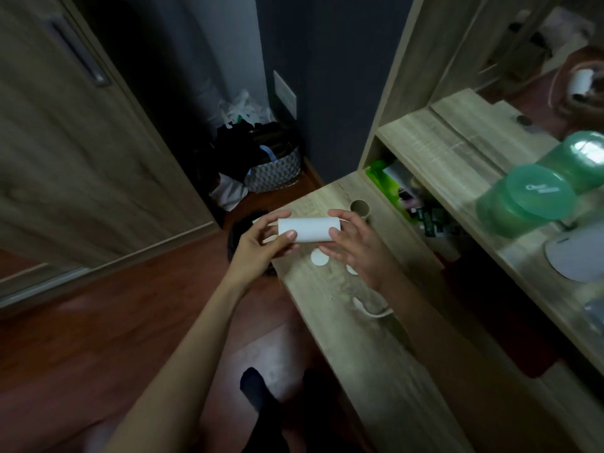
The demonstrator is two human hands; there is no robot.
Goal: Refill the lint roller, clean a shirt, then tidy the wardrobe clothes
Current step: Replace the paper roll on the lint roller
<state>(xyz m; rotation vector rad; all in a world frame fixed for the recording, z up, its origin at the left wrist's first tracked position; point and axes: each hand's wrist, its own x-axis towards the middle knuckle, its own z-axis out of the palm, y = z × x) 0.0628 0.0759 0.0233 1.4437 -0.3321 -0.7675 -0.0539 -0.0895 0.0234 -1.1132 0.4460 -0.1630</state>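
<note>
A white lint roller refill roll [309,228] lies sideways in the air above the wooden desk [366,348]. My left hand [261,245] grips its left end, with the thumb across the front. My right hand [354,248] holds its right end with the fingertips. Behind the roll an empty brown cardboard core [360,209] stands on the desk. Two white round caps [319,258] lie on the desk below the hands. A white lint roller handle [371,308] lies nearer to me on the desk, partly behind my right forearm.
A green lidded container [526,199] stands on the shelf at the right, with a mirror behind it. A laundry basket [273,168] full of clothes sits in the corner on the floor. A dark round bin [243,237] is beside the desk's end. A wardrobe door [81,125] is at the left.
</note>
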